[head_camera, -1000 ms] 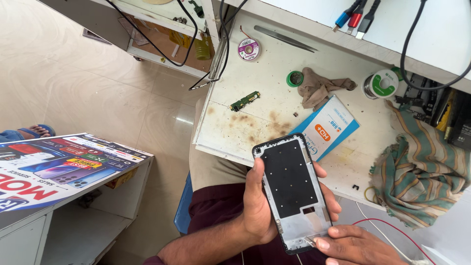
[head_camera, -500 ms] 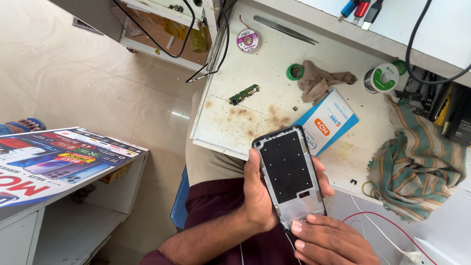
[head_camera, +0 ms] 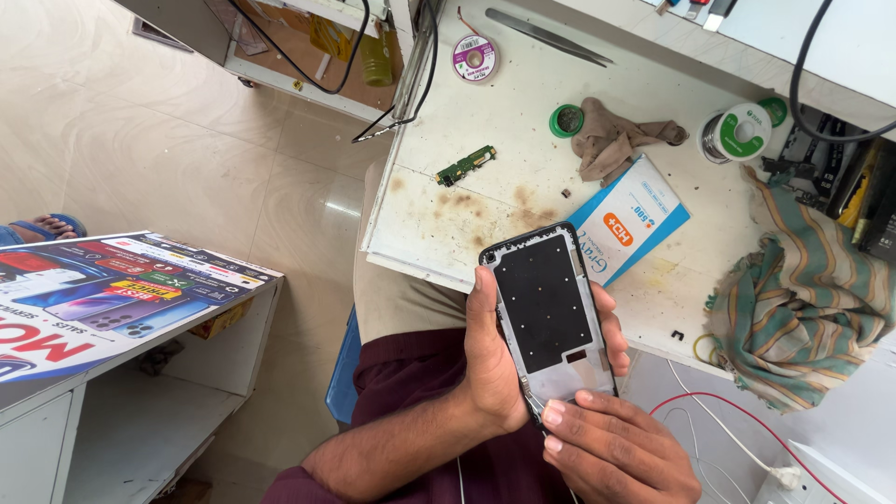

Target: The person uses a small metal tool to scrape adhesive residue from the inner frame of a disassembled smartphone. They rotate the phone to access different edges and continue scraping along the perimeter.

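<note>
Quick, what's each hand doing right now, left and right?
Left hand: closed around the phone frame, holding it up by its edges.
Right hand: fingertips pinched at the frame's bottom edge; whether it holds a tool cannot be told.

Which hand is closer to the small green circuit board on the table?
Left. The left hand grips the phone frame below the green circuit board; the right hand is lower, farther away.
</note>
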